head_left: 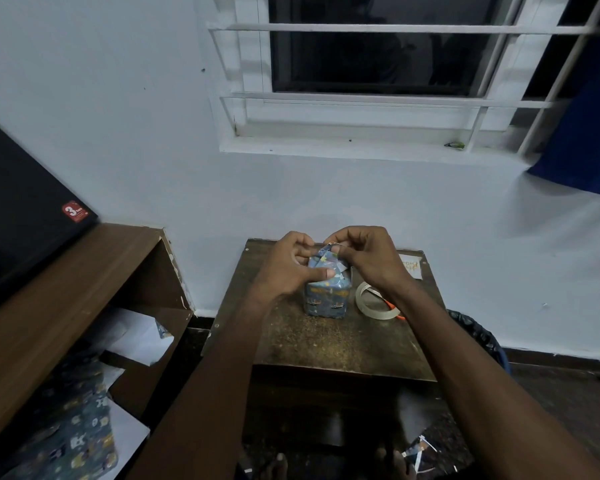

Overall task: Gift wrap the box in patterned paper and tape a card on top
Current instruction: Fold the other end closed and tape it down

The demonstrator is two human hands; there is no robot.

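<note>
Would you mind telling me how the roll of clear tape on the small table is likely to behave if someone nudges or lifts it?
The tape roll lies flat on the table, so a nudge would probably slide it rather than roll it. It looks like a thin, open ring, so it is likely light and easy to lift by hooking a finger through. Stood on edge, it would probably roll.

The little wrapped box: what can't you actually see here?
Head view:
- Top of the box: hidden under the left hand and right hand.
- Card: writing too small to read.
- Tape roll: partly behind the right wrist.
</note>
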